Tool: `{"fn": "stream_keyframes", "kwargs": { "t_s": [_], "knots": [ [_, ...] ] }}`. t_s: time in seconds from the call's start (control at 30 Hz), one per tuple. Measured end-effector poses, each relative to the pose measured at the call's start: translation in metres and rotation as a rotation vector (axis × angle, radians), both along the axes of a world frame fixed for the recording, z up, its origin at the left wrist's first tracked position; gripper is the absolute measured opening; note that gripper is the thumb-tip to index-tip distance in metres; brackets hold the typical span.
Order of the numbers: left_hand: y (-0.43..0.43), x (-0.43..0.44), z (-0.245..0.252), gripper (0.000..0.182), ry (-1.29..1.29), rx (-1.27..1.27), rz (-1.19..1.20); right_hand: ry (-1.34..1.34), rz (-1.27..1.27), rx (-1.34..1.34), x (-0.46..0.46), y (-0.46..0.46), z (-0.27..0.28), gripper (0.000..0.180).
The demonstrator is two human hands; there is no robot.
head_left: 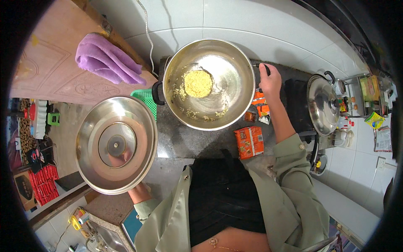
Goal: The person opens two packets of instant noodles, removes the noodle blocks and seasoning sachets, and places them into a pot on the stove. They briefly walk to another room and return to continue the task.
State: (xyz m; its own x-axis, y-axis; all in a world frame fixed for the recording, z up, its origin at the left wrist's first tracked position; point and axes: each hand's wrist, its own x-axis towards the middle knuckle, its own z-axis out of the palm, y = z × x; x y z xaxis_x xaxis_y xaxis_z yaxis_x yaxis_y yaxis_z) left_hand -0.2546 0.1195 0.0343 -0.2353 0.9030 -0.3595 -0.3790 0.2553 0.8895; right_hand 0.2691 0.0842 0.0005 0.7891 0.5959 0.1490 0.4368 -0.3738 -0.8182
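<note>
My right hand (271, 79) grips the black side handle (267, 70) of a wide stainless steel pot (231, 104). Inside the pot lies a round cake of dry instant noodles (198, 83), left of centre, with loose noodle bits scattered over the bottom. My left hand (139, 191) holds up a large metal lid (89, 148) with a glass centre, to the left of the pot. The lid's underside faces me and hides most of the fingers. An orange instant noodle packet (249, 142) rests on the dark counter (189, 141), with torn orange wrappers (260, 105) and a sauce sachet (250, 117) behind it.
A green plastic basket (148, 97) sits left of the pot, partly behind the lid. A purple towel (105, 60) hangs over a panel at the left. On the right are a lidded pot (321, 105) and a condiment rack (362, 94). White tiles (226, 19) rise behind.
</note>
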Motion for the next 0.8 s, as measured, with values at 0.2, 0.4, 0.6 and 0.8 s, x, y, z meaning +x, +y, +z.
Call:
{"fn": "stream_keyframes", "kwargs": {
  "t_s": [0.2, 0.4, 0.6, 0.8],
  "knots": [
    [0.0041, -0.0001, 0.0028, 0.053, 0.001, 0.006, -0.005, -0.012, 0.006, 0.010, -0.0023, 0.0006, 0.0002, 0.040],
    [0.0018, -0.0012, 0.0036, 0.053, -0.004, 0.002, -0.004, 0.021, -0.024, 0.007, 0.0018, -0.0020, -0.0057, 0.039],
    [-0.0003, -0.0010, 0.0036, 0.053, -0.006, -0.003, -0.003, 0.074, -0.014, 0.032, -0.0008, -0.0052, -0.0017, 0.038],
    [-0.0011, -0.0003, 0.0038, 0.052, -0.007, -0.005, -0.006, 0.039, -0.004, 0.029, -0.0020, -0.0035, 0.0001, 0.036]
  ]
}}
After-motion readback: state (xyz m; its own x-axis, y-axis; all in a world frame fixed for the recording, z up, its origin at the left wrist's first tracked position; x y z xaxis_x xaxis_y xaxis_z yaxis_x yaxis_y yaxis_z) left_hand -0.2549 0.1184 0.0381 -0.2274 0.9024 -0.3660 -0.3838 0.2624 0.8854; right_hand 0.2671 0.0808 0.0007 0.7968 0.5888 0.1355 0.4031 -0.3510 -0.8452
